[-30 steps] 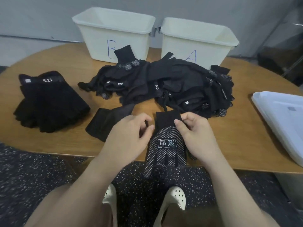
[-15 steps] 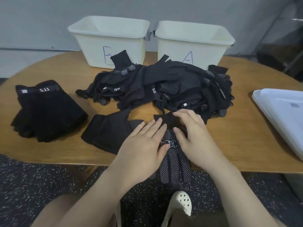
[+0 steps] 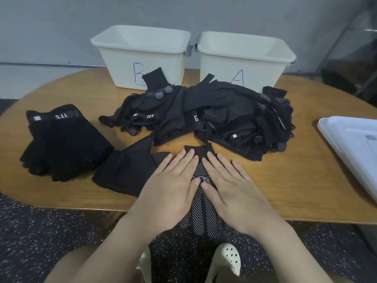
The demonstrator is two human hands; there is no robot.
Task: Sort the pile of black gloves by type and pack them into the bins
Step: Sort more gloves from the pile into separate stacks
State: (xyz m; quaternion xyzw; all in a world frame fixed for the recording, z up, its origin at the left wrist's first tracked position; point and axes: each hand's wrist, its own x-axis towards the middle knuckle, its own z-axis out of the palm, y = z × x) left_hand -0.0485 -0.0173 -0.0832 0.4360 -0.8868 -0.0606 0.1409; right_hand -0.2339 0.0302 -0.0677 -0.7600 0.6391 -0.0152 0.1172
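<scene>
A black glove with white grip dots (image 3: 201, 211) lies flat at the table's near edge, its fingers hanging over the edge. My left hand (image 3: 173, 188) and my right hand (image 3: 230, 190) press on it side by side with straight fingers. Behind them spreads the mixed pile of black gloves (image 3: 204, 115). A stack of black 5.11 gloves (image 3: 61, 139) sits at the left. A plain black glove stack (image 3: 126, 170) lies just left of my left hand. Two cream bins stand at the back: bin B (image 3: 142, 58) and bin A (image 3: 244, 60).
The wooden table (image 3: 306, 180) is rounded, with its front edge near my wrists. A white tray or lid (image 3: 353, 148) lies at the right edge. Below the table are a speckled dark floor and my white shoes (image 3: 226, 256).
My hands went from pinching the dotted glove's cuff to lying flat on it. The glove now rests on the table, and both hands have spread outward over it.
</scene>
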